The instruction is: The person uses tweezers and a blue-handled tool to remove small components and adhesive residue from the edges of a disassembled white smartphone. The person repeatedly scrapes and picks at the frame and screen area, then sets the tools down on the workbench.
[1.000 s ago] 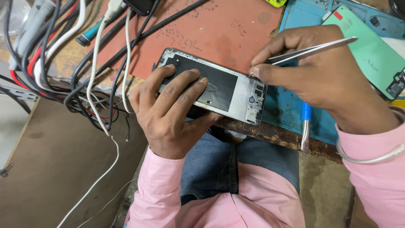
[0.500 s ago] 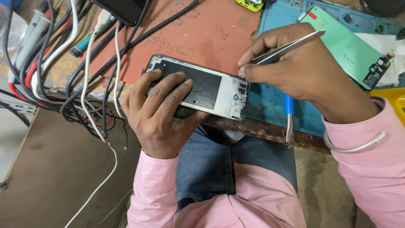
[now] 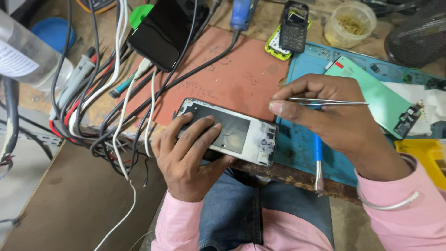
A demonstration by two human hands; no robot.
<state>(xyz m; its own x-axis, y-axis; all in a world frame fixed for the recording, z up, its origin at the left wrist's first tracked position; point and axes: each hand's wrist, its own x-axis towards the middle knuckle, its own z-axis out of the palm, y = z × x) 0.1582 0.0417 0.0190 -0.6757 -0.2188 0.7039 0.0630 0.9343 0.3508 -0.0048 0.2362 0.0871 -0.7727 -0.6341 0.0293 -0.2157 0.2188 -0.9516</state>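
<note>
Lifted clear of the opened phone frame [image 3: 228, 131] since a moment ago, the right hand [image 3: 335, 124] pinches tweezers [image 3: 325, 101] right of centre, while the left hand [image 3: 188, 155] grips the frame at the bench edge, lower centre, above the red mat [image 3: 232, 79]

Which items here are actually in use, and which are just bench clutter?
In use:
left hand gripping the opened phone frame
right hand holding the tweezers

Lying about:
black phone
keypad phone
green back cover
plastic tub
cable tangle
blue-handled tool
</note>
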